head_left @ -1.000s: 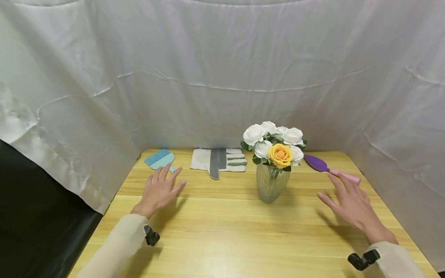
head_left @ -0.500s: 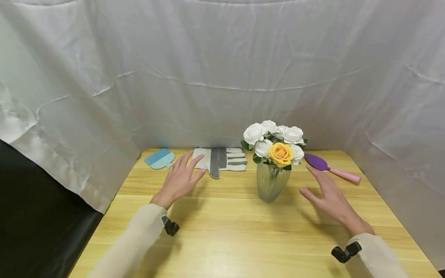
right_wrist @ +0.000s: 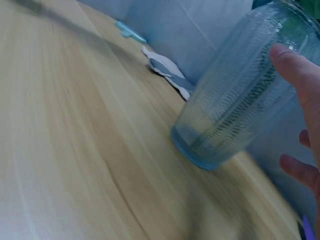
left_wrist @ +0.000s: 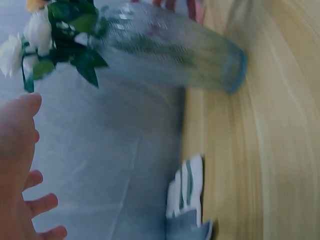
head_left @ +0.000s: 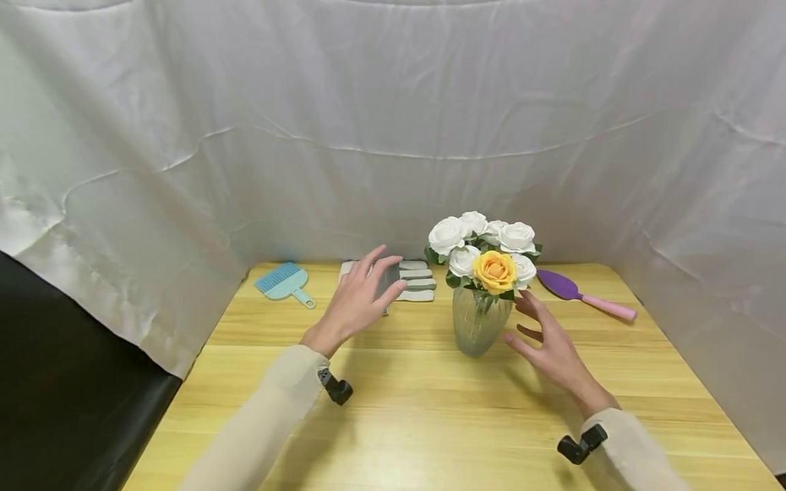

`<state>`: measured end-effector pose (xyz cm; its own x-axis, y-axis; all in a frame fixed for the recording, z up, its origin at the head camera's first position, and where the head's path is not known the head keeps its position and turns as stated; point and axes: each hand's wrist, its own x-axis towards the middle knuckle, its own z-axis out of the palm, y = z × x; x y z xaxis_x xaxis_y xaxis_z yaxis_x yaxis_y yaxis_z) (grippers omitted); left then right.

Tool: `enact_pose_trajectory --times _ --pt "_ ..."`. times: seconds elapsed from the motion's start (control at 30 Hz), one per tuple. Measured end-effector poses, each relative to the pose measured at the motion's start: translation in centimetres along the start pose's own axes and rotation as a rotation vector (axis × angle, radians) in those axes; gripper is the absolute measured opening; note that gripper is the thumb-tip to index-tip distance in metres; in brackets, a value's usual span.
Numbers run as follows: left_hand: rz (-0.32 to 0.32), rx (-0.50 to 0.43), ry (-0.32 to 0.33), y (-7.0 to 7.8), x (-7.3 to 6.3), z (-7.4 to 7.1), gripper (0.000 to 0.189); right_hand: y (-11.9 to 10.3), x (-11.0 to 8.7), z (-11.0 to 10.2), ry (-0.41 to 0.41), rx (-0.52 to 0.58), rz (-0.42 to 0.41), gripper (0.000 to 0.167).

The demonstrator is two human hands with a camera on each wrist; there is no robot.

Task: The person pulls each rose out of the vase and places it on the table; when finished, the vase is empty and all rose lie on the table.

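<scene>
A ribbed glass vase stands upright on the table, holding several white roses and one yellow rose. My right hand is at the vase's right side, fingers spread and slightly bent; whether a fingertip touches the glass I cannot tell. In the right wrist view the thumb overlaps the vase wall. My left hand hovers left of the vase with its fingers apart and nothing in them. Beneath it in the head view, a white and grey work glove is partly hidden.
A light blue hand brush lies at the table's back left. At the back right lies a purple spatula-like utensil with a pink handle. Grey cloth hangs behind and along the sides of the wooden table.
My left hand has moved right, from over the brush to over the glove. My right hand has moved left, from the pink handle to beside the vase. The vase has stayed put.
</scene>
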<state>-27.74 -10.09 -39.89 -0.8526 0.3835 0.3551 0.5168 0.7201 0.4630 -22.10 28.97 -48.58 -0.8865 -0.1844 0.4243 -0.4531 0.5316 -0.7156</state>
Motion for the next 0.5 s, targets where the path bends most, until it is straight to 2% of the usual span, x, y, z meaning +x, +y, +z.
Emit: enact_pose_trajectory --times 0.13,0.27,0.37,0.5 --pt "0.064 -0.084 0.008 1.7 0.9 0.4 0.049 0.0 0.1 1.0 -0.004 0.086 0.025 0.106" --pt "0.127 -0.219 -0.025 2.7 1.5 1.0 0.042 -0.3 0.3 1.8 -0.014 0.143 0.083 0.108" --pt "0.150 -0.318 -0.065 3.2 1.9 1.8 0.042 -0.4 0.4 2.3 0.000 0.190 0.119 0.106" --pt "0.165 -0.362 -0.087 3.9 2.4 2.7 0.045 -0.3 0.6 2.9 0.018 0.259 0.146 0.103"
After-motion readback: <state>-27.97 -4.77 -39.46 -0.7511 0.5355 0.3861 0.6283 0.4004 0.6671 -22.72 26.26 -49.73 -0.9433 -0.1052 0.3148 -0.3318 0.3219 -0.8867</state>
